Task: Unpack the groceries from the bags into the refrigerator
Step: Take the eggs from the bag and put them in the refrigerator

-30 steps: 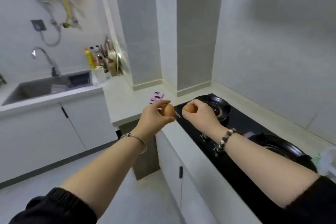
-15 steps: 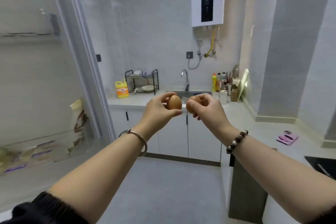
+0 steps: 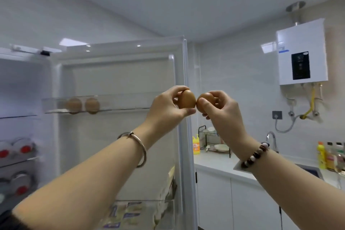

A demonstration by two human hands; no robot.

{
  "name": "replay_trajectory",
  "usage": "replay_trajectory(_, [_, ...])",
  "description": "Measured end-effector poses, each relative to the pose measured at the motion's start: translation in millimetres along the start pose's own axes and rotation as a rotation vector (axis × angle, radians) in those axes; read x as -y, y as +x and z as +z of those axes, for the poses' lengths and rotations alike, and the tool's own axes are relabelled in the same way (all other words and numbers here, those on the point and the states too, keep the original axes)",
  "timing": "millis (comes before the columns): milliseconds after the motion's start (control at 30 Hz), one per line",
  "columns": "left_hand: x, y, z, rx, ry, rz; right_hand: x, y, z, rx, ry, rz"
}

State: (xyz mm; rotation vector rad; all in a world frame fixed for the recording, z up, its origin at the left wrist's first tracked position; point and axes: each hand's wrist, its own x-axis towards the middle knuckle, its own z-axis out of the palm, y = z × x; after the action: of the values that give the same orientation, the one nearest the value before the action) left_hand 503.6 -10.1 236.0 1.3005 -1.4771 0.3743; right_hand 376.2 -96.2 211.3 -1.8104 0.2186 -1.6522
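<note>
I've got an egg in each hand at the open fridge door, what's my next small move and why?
Probably carry the egg in your left hand to the upper door shelf, beside the two eggs there; room shows to their right.

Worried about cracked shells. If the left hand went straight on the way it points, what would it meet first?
Likely the right egg in the right hand: the left hand holds the left egg against it or nearly so. The refrigerator door edge stands behind; depth is unclear.

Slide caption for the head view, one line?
Left hand holds one egg, right hand another egg, before the open refrigerator door; two eggs in its top bin.
</note>
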Motion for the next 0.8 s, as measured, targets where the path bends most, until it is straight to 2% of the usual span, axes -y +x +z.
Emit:
replay_trajectory(167, [6, 45, -53, -0.096, 0.068, 0.111, 19, 54, 48, -0.003, -0.004, -0.203])
replay_trajectory(333, [32, 66, -109, -0.098, 0.067, 0.049, 31, 88, 104, 0.003, -0.136, -0.264])
replay_trajectory(533, [95, 81, -176, -0.009, 0.157, -0.11, 33, 107, 169, 0.257, -0.381, -0.04])
replay_trajectory(633, [126, 90, -197, 0.151, 0.125, -0.197, 30, 113, 200, 0.35, -0.39, 0.12])
replay_trajectory(800, [158, 105, -205, 0.45, 0.235, -0.217, 28, 124, 225, 0.609, -0.638, 0.356])
